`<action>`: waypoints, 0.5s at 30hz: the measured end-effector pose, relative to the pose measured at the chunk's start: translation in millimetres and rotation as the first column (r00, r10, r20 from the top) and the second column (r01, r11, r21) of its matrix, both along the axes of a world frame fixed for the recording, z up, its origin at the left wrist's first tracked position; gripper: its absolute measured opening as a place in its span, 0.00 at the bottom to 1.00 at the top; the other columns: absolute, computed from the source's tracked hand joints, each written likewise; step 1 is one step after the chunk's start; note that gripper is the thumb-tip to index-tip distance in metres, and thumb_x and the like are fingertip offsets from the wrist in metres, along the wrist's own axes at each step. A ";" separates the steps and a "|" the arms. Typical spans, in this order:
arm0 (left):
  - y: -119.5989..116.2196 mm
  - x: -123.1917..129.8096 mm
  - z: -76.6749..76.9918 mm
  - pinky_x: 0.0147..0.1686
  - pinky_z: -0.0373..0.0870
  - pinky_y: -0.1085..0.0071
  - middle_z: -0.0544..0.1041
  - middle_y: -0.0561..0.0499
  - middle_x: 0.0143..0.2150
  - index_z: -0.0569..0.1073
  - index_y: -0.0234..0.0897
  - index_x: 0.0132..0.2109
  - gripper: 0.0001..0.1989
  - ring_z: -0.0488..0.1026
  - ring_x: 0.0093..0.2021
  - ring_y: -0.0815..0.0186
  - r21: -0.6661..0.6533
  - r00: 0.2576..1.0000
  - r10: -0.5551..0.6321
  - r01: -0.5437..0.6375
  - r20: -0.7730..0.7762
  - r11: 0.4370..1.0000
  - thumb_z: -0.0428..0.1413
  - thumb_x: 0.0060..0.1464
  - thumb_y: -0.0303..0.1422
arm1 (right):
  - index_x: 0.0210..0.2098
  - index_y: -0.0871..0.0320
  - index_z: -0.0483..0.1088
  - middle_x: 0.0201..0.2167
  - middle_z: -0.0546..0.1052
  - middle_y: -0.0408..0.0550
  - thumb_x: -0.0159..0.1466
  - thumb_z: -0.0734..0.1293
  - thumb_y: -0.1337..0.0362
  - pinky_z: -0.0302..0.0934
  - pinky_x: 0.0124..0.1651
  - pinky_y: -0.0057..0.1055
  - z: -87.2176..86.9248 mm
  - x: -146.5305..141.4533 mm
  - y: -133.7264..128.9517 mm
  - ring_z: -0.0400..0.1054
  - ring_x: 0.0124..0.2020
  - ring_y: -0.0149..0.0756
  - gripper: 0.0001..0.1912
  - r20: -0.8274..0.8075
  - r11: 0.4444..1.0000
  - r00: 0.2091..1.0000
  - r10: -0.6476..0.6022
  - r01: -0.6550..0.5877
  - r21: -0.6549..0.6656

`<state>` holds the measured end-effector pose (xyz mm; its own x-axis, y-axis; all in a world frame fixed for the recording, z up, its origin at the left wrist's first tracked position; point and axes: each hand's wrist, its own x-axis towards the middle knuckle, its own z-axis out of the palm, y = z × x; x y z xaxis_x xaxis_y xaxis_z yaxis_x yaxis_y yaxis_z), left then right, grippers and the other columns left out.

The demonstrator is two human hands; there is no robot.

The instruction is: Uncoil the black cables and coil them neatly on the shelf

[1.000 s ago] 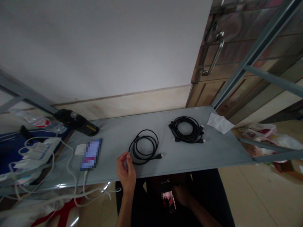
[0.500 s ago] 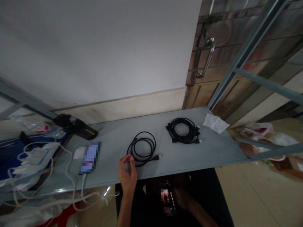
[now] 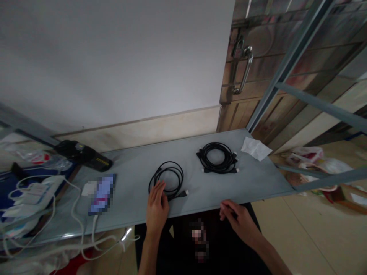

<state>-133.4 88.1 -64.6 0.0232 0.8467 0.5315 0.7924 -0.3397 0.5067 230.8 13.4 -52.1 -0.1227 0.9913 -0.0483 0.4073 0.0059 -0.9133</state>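
On the grey shelf-like table [image 3: 129, 164] lies a loosely coiled black cable [image 3: 182, 173], its plug pointing right. My left hand [image 3: 157, 208] rests over the coil's lower left part, fingers bent and close together; what is under the fingertips is hidden. A thicker bundle of black cables [image 3: 216, 168] with several plugs lies farther right, touched by neither hand. My right hand [image 3: 237, 219] hovers at the table's front edge, fingers curled together, with nothing visible in them.
At the left are a phone [image 3: 102, 194], a black bottle-like object [image 3: 99, 160], and a white power strip [image 3: 34, 198] with white cords. A crumpled white paper [image 3: 256, 148] lies at the right end. Metal posts [image 3: 289, 57] frame the table.
My right hand has risen from my lap to the table's front edge. My left hand has turned palm down onto the loose coil. The view has shifted slightly.
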 end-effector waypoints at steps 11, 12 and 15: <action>-4.2 1.6 14.3 0.75 0.69 0.30 0.80 0.38 0.71 0.75 0.45 0.73 0.36 0.76 0.73 0.39 -0.051 0.988 -0.139 0.136 -0.073 0.989 0.73 0.63 0.44 | 0.76 0.56 0.68 0.71 0.75 0.63 0.78 0.69 0.48 0.65 0.75 0.61 0.2 25.3 134.5 0.68 0.74 0.60 0.33 0.586 0.842 0.799 -0.137 -0.217 0.493; -4.5 0.4 13.9 0.74 0.70 0.30 0.80 0.38 0.72 0.74 0.46 0.74 0.38 0.75 0.74 0.39 -0.062 0.983 -0.160 0.155 -0.086 0.986 0.75 0.62 0.45 | 0.74 0.56 0.70 0.69 0.76 0.63 0.78 0.69 0.50 0.65 0.74 0.60 -2.9 25.1 140.8 0.69 0.72 0.59 0.31 0.604 0.846 0.788 -0.119 -0.237 0.477; -3.8 -1.1 9.9 0.73 0.71 0.31 0.82 0.41 0.69 0.79 0.49 0.70 0.32 0.76 0.73 0.39 -0.068 0.983 -0.160 0.154 -0.088 0.986 0.75 0.62 0.45 | 0.69 0.57 0.74 0.63 0.80 0.61 0.80 0.67 0.53 0.68 0.71 0.57 -7.6 23.8 151.4 0.74 0.65 0.56 0.23 0.611 0.853 0.783 -0.116 -0.237 0.465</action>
<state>-134.5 84.3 -54.7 0.2052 0.8593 0.4684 0.7764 -0.4343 0.4567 254.5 164.8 -59.8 -0.3028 0.8843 0.3554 0.8428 0.4226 -0.3333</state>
